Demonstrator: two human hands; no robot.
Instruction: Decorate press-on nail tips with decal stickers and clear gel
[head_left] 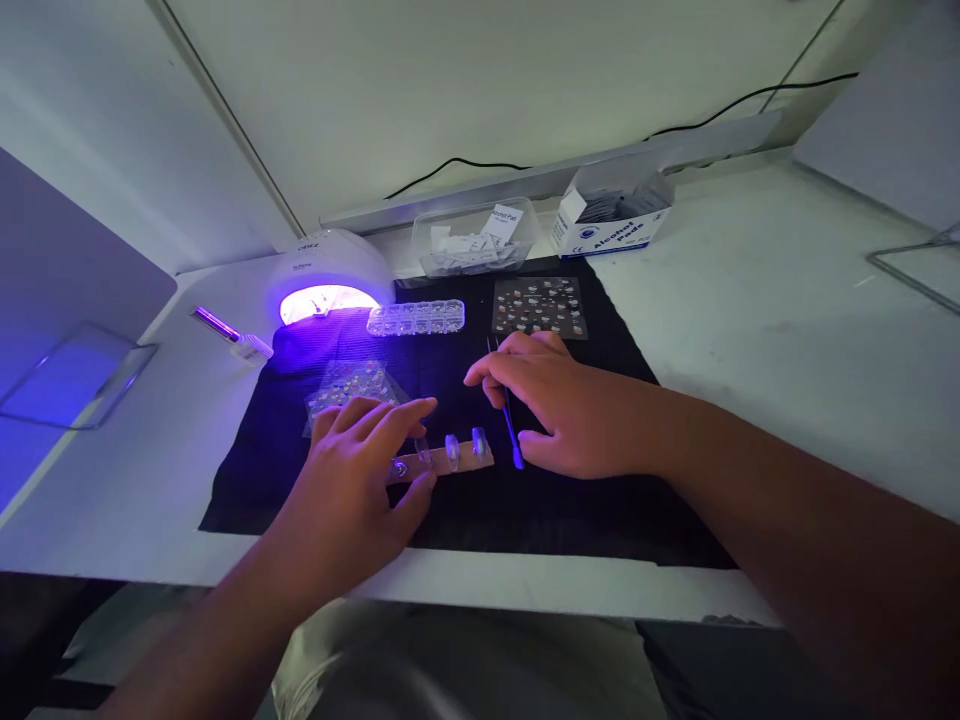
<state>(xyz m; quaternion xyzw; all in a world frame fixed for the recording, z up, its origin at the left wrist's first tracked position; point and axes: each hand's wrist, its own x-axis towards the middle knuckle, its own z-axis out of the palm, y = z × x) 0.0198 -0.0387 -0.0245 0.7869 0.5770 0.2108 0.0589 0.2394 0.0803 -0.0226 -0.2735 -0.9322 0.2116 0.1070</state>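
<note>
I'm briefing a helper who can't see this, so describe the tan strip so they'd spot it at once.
On the white table, find the black cloth. Toward its front edge, partly hidden by the left hand, lies a narrow tan strip. Unlike the flat patterned sheets farther back, it carries a row of curved, shiny pieces.

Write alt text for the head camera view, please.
A person's left hand is at a tan strip bearing glossy nail tips; the right hand is over tweezers. A black cloth lies beneath, with a lamp glowing purple, a clear compartment case and an alcohol-pad box beyond.
</note>
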